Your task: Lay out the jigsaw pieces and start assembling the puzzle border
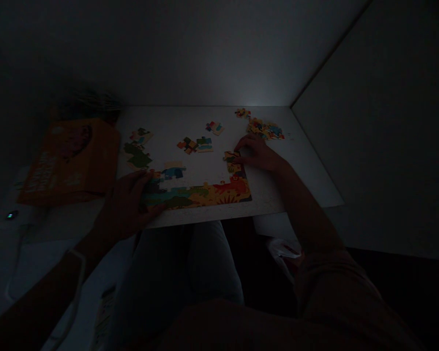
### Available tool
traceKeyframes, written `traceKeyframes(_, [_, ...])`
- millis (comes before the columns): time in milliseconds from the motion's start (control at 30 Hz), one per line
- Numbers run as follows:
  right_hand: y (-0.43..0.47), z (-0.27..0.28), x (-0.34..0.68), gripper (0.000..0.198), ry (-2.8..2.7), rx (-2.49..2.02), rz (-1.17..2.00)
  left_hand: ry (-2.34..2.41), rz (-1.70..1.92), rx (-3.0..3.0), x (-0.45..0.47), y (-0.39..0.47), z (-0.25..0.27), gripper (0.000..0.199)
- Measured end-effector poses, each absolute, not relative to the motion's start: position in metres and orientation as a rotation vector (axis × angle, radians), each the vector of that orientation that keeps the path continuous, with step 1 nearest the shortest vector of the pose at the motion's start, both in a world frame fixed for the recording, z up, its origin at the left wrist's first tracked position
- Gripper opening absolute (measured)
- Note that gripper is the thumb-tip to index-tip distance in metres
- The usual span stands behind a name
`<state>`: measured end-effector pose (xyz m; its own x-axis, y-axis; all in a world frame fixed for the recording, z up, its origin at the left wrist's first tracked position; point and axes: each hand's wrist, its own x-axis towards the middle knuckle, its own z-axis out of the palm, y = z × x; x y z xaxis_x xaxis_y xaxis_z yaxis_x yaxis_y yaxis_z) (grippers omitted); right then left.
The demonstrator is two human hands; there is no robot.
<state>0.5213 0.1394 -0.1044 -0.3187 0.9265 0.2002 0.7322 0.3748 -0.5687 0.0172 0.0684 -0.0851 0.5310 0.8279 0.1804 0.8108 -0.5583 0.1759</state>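
Observation:
A partly joined jigsaw puzzle (201, 196) lies along the front of the white table, its bottom strip and parts of both sides linked. My left hand (126, 202) rests on its lower left corner, thumb and fingers spread apart. At the top of the right side, my right hand (258, 152) has its thumb and index finger at a puzzle piece (231, 156), pinched on it. Inside the frame sits a loose blue piece (173, 170). Further up are joined pieces (195, 145) and a small piece cluster (214, 127). Green pieces (137, 156) lie beyond my left hand.
An orange puzzle box (73, 161) stands at the table's left, with a dark plant-like thing behind it. A heap of pieces (265, 129) lies at the back right, near the wall. The white table (296, 185) meets walls behind and at right. The room is very dim.

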Motion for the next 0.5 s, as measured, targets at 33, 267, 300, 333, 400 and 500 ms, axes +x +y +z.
traceKeyframes(33, [0.1395, -0.1047, 0.521, 0.061, -2.145, -1.433, 0.515, 1.439, 0.385, 2.678, 0.018, 0.068, -0.0843, 0.086])
traceKeyframes(267, [0.1388, -0.106, 0.522, 0.056, -2.193, -1.47, 0.453, 1.469, 0.385, 2.621, 0.0201, 0.0669, -0.0844, 0.084])
traceKeyframes(300, [0.1388, -0.1065, 0.5222, 0.054, -2.194, -1.467, 0.447, 1.466, 0.388, 2.618, 0.0198, 0.0672, -0.0848, 0.084])
traceKeyframes(333, [0.1391, -0.1073, 0.5223, 0.052, -2.189, -1.459, 0.444, 1.462, 0.392, 2.617, 0.0193, 0.0674, -0.085, 0.084])
traceKeyframes(400, [0.1401, -0.1095, 0.5226, 0.046, -2.151, -1.434, 0.45, 1.452, 0.391, 2.62, 0.0186, 0.0679, -0.0848, 0.084])
traceKeyframes(500, [0.142, -0.1142, 0.524, 0.045, -2.042, -1.388, 0.479, 1.43, 0.357, 2.638, 0.0181, 0.0683, -0.0834, 0.083])
